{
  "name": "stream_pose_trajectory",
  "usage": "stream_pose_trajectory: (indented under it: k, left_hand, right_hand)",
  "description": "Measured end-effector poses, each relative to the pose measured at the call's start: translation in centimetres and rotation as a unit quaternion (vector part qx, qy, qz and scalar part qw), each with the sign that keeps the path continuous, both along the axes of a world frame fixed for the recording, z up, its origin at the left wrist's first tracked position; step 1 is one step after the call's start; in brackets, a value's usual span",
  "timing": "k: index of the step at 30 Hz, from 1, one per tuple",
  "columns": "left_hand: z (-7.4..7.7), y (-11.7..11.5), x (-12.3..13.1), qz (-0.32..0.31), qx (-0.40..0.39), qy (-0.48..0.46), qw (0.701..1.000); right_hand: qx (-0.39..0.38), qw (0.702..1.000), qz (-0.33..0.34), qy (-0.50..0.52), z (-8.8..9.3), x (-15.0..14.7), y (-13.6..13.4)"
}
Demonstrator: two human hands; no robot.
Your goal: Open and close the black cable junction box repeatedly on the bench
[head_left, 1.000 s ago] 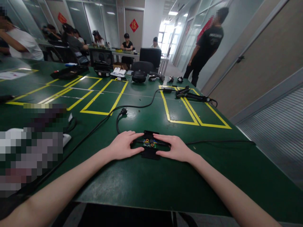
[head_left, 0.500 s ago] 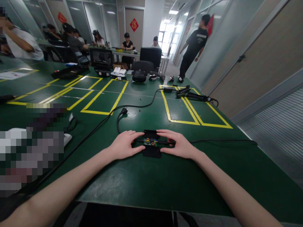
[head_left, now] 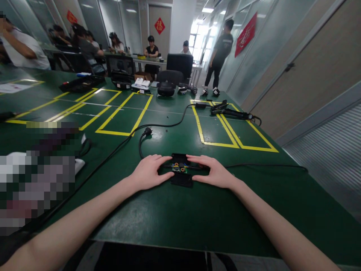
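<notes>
Bench [head_left: 135, 222] is green, yellow-taped; clock read from the work spot. Black cable [head_left: 267, 165] runs out to 3 o'clock. Black tool [head_left: 234, 113] lies well off at 1–2. Left hand [head_left: 147, 173] at 9, right hand [head_left: 214, 174] at 3, both with fingers spread apart from the thumb, tips at the casing edges; can't tell if either presses. Casing halves: far half [head_left: 180, 158] at 12, near half [head_left: 181, 181] at 6. Circuit board [head_left: 177, 169] dead centre between them, wires showing.
</notes>
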State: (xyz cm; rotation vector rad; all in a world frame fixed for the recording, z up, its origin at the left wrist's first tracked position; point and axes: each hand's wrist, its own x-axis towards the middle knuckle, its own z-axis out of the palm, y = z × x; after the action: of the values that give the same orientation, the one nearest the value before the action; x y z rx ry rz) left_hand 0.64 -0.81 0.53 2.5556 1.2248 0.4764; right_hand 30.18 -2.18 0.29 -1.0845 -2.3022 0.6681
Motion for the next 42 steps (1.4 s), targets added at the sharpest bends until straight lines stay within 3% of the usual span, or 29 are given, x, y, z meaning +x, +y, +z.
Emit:
stream_pose_trajectory:
  k: [8,18,28,36,42]
  left_hand:
    - [-0.2,0.0,0.0,0.005,0.000,-0.021,1.000]
    - [-0.6,0.7,-0.9,0.003,-0.020,-0.096,0.995]
    - [-0.4,1.0,-1.0,-0.010,0.023,-0.083,0.996]
    - [0.3,0.9,-1.9,-0.091,-0.022,-0.082,0.992]
    - [0.2,0.8,-2.0,-0.098,-0.055,-0.092,0.989]
  right_hand:
    - [0.032,0.999,-0.024,0.018,0.0,0.3,0.3]
    - [0.067,0.994,-0.052,-0.065,0.2,1.4,0.9]
    - [0.069,0.992,-0.076,-0.073,1.1,1.2,0.4]
    - [0.021,0.995,-0.044,-0.089,1.7,1.2,-0.3]
    - [-0.025,0.996,-0.017,-0.082,2.1,1.1,-0.5]
